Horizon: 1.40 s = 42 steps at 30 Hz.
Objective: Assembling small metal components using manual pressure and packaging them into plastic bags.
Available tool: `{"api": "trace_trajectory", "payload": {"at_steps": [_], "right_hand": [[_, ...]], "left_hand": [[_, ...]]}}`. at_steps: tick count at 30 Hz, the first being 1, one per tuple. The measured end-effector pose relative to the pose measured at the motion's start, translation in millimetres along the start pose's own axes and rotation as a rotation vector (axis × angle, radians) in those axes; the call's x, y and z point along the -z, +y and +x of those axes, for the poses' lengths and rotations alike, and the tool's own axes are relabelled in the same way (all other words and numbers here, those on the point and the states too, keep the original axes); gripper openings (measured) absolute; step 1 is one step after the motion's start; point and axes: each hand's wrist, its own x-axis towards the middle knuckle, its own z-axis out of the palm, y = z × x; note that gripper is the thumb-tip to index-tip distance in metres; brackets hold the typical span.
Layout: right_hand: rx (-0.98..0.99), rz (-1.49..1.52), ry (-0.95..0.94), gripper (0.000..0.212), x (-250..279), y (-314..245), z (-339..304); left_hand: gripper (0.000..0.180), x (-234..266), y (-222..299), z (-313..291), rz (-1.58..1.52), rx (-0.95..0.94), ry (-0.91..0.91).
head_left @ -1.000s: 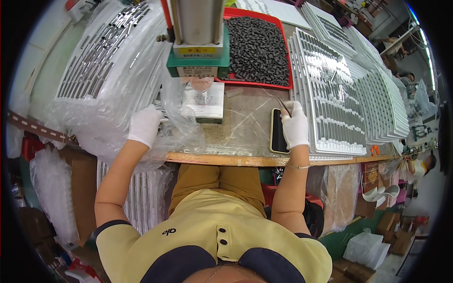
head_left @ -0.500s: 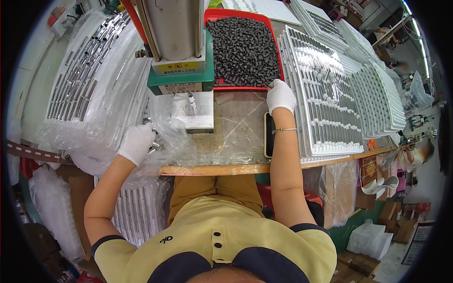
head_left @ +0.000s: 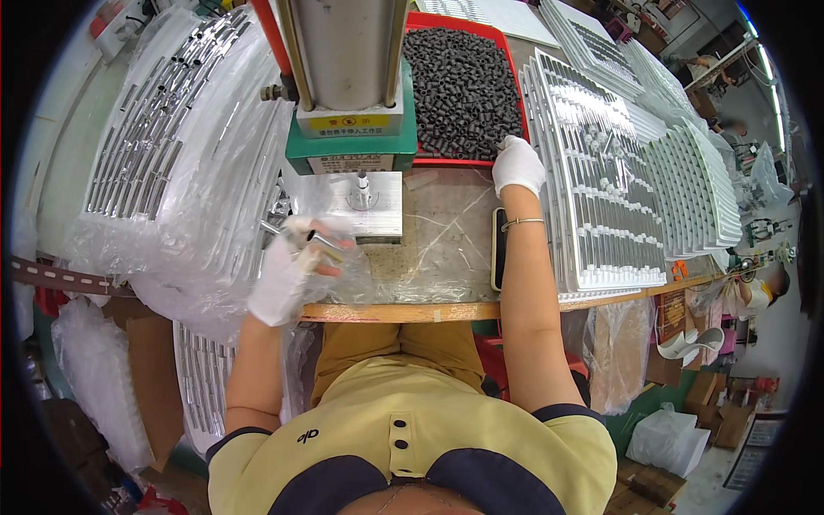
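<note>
My left hand (head_left: 287, 275), in a white glove with bare fingertips and a little blurred, holds a short shiny metal tube (head_left: 324, 241) just in front of the press. Behind that hand, more metal tubes (head_left: 279, 204) lie among clear plastic film. Gloved too, my right hand (head_left: 520, 168) rests at the near right corner of a red tray (head_left: 463, 161) heaped with small black plastic sleeves (head_left: 463, 90). Its fingers are pinched together; what they hold, if anything, is hidden. On the steel block (head_left: 378, 221) under the press, a small metal peg (head_left: 363, 185) stands upright.
The green press head (head_left: 352, 154) with its thick cylinder (head_left: 348, 51) overhangs the block. White racks (head_left: 592, 172) of metal tubes stand at right, beside a phone (head_left: 498, 249). Plastic-wrapped tubes (head_left: 142, 172) cover the left. A wooden table edge (head_left: 412, 312) runs in front of me.
My left hand has come away from the tubes in the film, moving right, with a metal tube in its fingers. My right hand stays at the tray's corner. The view has shifted slightly.
</note>
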Motion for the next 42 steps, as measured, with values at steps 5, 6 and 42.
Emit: {"api": "trace_trajectory", "payload": {"at_steps": [5,6,42], "right_hand": [[0.018,0.087,0.069,0.016,18,8,-28],[0.087,0.172,0.093,0.015,26,12,-40],[-0.087,0.067,0.137,0.038,84,243,87]], "left_hand": [[0.030,-58,-8,13,-0.487,0.187,-0.035],[0.030,-63,-9,18,-0.487,0.189,-0.036],[0.038,-116,-30,50,-0.856,0.402,-0.410]]}}
